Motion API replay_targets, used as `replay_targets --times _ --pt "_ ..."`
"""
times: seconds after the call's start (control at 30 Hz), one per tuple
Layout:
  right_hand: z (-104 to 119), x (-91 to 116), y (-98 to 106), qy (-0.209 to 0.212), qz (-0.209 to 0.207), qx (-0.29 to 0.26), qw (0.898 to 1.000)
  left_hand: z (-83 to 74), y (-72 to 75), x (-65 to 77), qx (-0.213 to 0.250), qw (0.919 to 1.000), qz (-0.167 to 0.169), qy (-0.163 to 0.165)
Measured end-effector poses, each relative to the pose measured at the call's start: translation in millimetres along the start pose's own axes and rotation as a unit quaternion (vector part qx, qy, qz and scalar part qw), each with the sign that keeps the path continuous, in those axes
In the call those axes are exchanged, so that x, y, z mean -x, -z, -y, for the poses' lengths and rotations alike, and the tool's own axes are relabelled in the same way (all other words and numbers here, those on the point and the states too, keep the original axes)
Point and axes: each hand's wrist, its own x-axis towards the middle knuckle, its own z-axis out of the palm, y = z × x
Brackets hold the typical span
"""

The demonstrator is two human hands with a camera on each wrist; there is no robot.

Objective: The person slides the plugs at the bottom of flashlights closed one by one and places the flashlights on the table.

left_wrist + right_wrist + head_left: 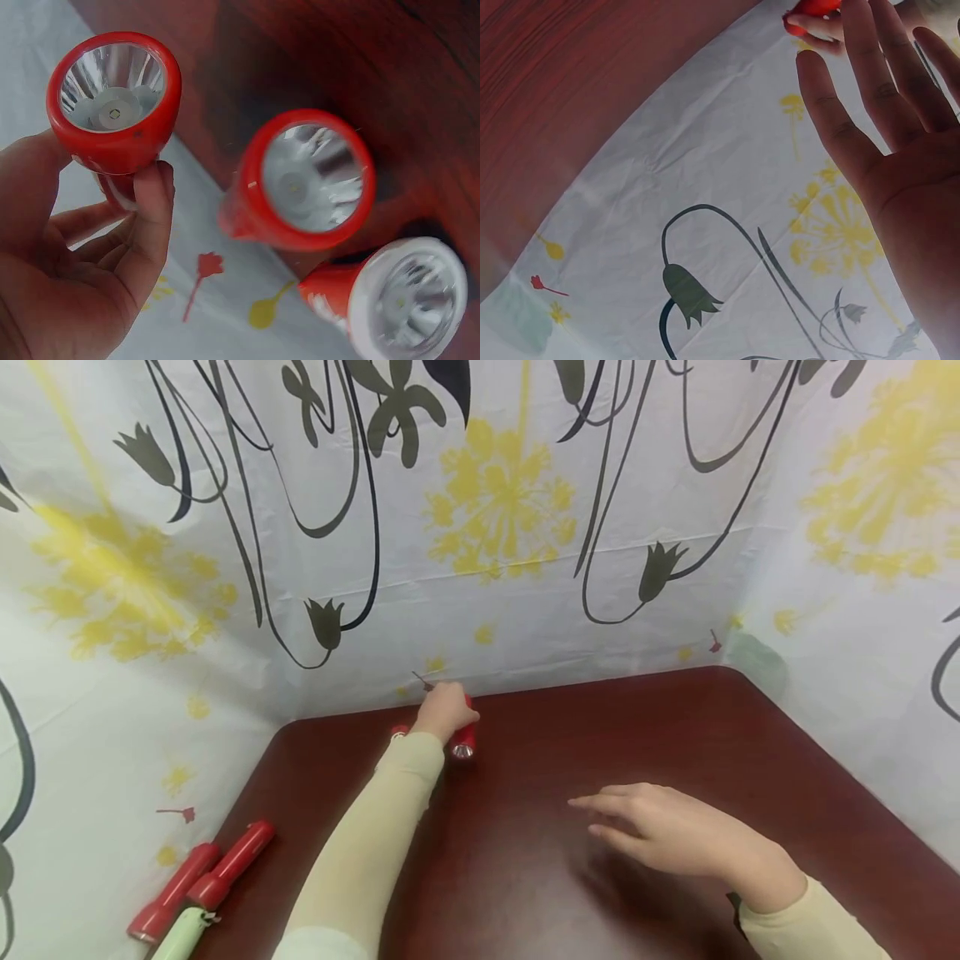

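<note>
We've got a white sheet printed with yellow and dark-green flowers [480, 568] behind a glossy dark-red wooden desk [600, 727]. Left hand [444, 706], upper middle of the head frame by the desk's far edge: grip pinching a red flashlight with silver reflector [112, 135] just below its head. In the left wrist view we see a second red-rimmed flashlight [307, 180] at centre right, a white-rimmed red flashlight [409, 300] lower right. Right hand [667, 827], lower right of the head frame: grip spread, fingers extended above the desk. Lower left: two glossy red flashlights [232, 864], one pale-green cylinder [183, 935].
</note>
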Motion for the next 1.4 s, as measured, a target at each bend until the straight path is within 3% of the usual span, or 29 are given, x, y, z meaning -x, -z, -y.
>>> replay_targets --times 0.07,0.23,0.3,0.47,0.63,0.8,0.87,1.0,1.03,1.1,1.23,1.27,1.4 --pt "-0.7 0.2 -0.4 -0.002 0.003 0.001 1.0 5.4 -6.7 -3.2 -0.007 0.9999 -0.004 -0.008" --pt "-1.9 0.3 -0.9 -0.007 0.009 -0.001 1.0 34.1 -51.8 -48.5 -0.031 0.9989 -0.026 -0.023" --pt "-2.1 0.2 -0.7 -0.009 0.011 -0.002 1.0 41.7 -65.7 -64.7 -0.032 0.9993 -0.011 -0.015" --pt "-2.1 -0.1 -0.1 -0.011 0.013 -0.004 1.0 42.5 -71.6 -68.8 -0.035 0.9993 0.012 -0.001" --pt "-2.2 -0.5 -0.4 -0.013 0.016 -0.008 1.0 48.1 -80.8 -77.0 -0.057 0.9984 -0.007 -0.002" --pt "-2.3 -1.3 -0.4 -0.013 0.016 -0.008 1.0 37.5 -70.0 -65.5 -0.043 0.9989 0.016 0.007" --pt "-2.2 -1.7 -0.2 -0.013 0.017 -0.007 1.0 42.8 -76.2 -68.9 -0.033 0.9994 0.009 -0.005" --pt "-1.0 -2.8 1.3 -0.013 0.019 -0.008 1.0 25.1 -47.9 -37.4 -0.031 0.9995 0.004 -0.005" --pt "-0.8 -3.1 1.8 -0.013 0.019 -0.008 1.0 32.5 -54.4 -45.4 -0.031 0.9993 -0.005 -0.017" --pt "-0.6 -4.0 3.0 -0.011 0.018 -0.009 1.0 14.7 -27.5 -22.6 -0.04 0.9991 0.006 -0.009" --pt "0.9 -6.3 5.9 -0.007 0.014 -0.006 1.0 11.7 -11.8 -13.8 -0.044 0.9988 -0.006 -0.019" --pt "1.5 -7.0 6.6 -0.006 0.013 -0.004 1.0 0.4 4.7 2.8 -0.046 0.9988 -0.004 -0.013" --pt "4.0 -9.6 8.8 -0.002 0.008 -0.006 1.0 -3.5 22.0 14.7 -0.045 0.9989 -0.01 -0.013"
